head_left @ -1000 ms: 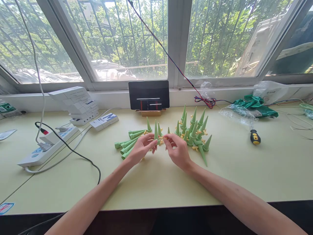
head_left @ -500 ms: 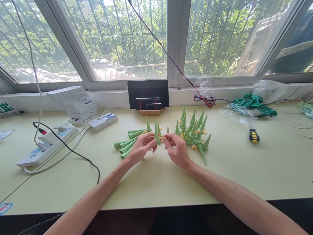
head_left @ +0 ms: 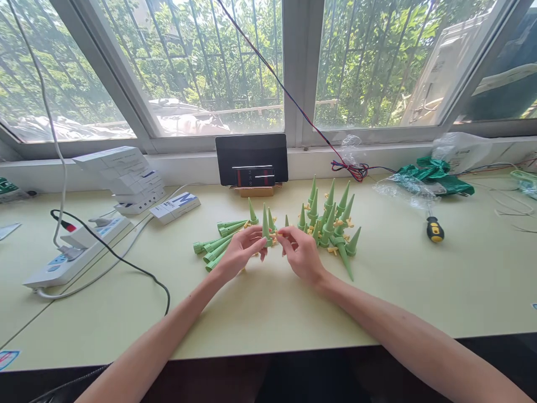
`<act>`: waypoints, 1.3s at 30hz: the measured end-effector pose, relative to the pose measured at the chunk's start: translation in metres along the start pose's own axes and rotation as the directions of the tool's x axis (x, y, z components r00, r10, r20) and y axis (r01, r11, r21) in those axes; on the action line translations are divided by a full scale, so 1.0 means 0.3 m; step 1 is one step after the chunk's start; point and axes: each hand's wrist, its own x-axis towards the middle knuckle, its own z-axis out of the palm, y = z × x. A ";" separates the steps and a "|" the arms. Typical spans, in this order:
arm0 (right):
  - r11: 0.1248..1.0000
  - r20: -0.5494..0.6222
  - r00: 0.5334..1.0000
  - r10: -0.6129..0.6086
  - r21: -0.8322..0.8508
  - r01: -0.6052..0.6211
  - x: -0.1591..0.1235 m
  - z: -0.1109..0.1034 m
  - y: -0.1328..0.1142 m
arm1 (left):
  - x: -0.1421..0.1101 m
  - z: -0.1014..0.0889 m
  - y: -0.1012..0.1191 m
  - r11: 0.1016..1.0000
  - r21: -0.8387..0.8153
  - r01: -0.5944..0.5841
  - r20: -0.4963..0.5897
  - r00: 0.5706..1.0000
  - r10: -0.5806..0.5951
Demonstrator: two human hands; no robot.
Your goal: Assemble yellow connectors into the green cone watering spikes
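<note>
My left hand point(head_left: 242, 251) is closed around the collar of a green watering spike point(head_left: 265, 223), its point upward. Close beside it, my right hand point(head_left: 302, 253) pinches a small yellow valve piece point(head_left: 274, 237) at the side of that collar; the fingers partly hide it. To the left of my left hand lie several long green spike tubes point(head_left: 216, 246), partly covered by the hand. Beyond my right hand stands a cluster of green spikes point(head_left: 329, 224) with yellow valves, most pointing up and one lying toward me.
A phone point(head_left: 254, 177) leans before a black tablet point(head_left: 251, 146) by the window. On the left are a power strip point(head_left: 79, 257), cables and stacked white boxes point(head_left: 121, 179). A screwdriver point(head_left: 435, 229) and a green plastic bag point(head_left: 436, 176) lie to the right.
The view has shifted slightly, moving the scene a little left and up. Both hands keep nearly the same pose at the spike and the yellow piece.
</note>
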 end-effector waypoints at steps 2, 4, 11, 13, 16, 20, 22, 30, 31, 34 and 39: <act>1.000 0.010 1.000 0.004 0.004 -0.004 0.002 -0.001 0.006 | -0.001 0.001 0.004 0.999 0.033 -0.009 -0.003 1.000 0.009; 1.000 0.017 1.000 0.007 0.005 -0.007 0.003 -0.002 0.011 | -0.001 0.000 0.005 0.997 0.072 -0.020 0.000 1.000 0.020; 0.999 0.053 0.998 0.038 -0.003 -0.038 0.009 -0.004 0.021 | 0.002 -0.013 -0.017 0.975 0.214 -0.057 -0.002 0.998 0.058; 0.999 0.059 0.997 0.046 -0.008 -0.046 0.010 -0.005 0.021 | 0.002 -0.015 -0.022 0.967 0.251 -0.049 -0.012 0.998 0.054; 0.998 0.067 0.996 0.060 -0.026 -0.058 0.011 -0.006 0.020 | -0.001 -0.017 -0.024 0.953 0.301 -0.029 -0.035 0.999 0.041; 0.998 0.086 0.994 0.068 -0.026 -0.066 0.010 -0.006 0.024 | -0.004 -0.015 -0.023 0.935 0.352 -0.028 -0.049 0.998 0.048; 0.997 0.096 0.993 0.069 -0.027 -0.067 0.010 -0.006 0.027 | -0.004 -0.015 -0.025 0.929 0.368 -0.030 -0.051 0.997 0.053; 0.996 0.120 0.989 0.080 -0.056 -0.074 0.010 -0.008 0.028 | -0.005 -0.019 -0.044 0.909 0.414 -0.046 -0.045 0.996 0.071; 0.995 0.124 0.989 0.080 -0.061 -0.073 0.010 -0.009 0.029 | -0.006 -0.019 -0.046 0.906 0.421 -0.046 -0.047 0.996 0.073; 0.995 0.131 0.988 0.079 -0.077 -0.069 0.008 -0.009 0.033 | -0.006 -0.018 -0.050 0.902 0.430 -0.046 -0.057 0.995 0.078; 0.993 0.152 0.985 0.078 -0.098 -0.063 0.006 -0.006 0.043 | -0.006 -0.013 -0.048 0.891 0.448 -0.074 -0.063 0.992 0.114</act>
